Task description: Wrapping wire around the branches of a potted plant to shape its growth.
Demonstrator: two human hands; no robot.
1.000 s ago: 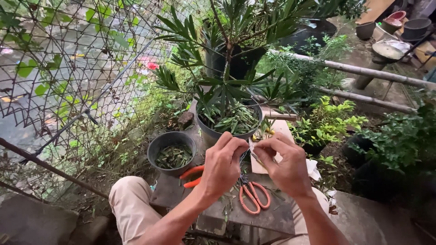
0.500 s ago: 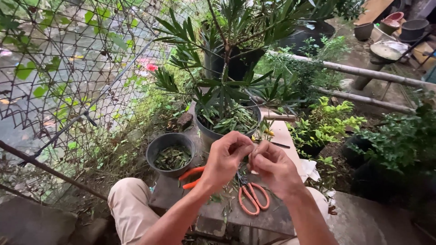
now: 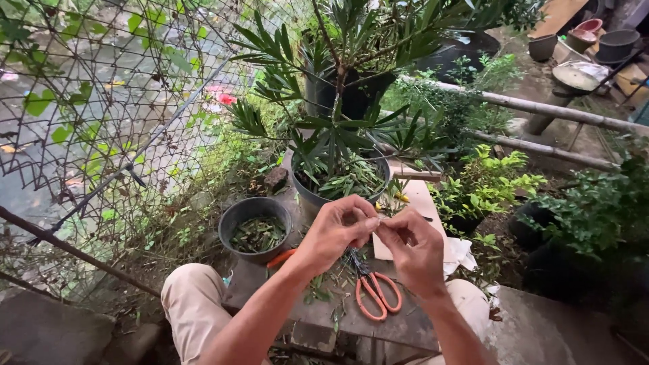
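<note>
My left hand and my right hand meet fingertip to fingertip in front of a black pot that holds a leafy plant. Both pinch a small, thin thing between them; a thin dark strand hangs down from it, and I cannot tell what it is. Under my hands a pair of orange-handled scissors lies on a low wooden bench. A second orange handle shows behind my left wrist.
A small dark pot with cut leaves stands left of my hands. A pale board and a white cloth lie to the right. A wire mesh fence runs on the left; potted shrubs and bamboo poles on the right.
My hands have drawn closer together, so their fingertips now meet. The scissors and the pots have not moved.
</note>
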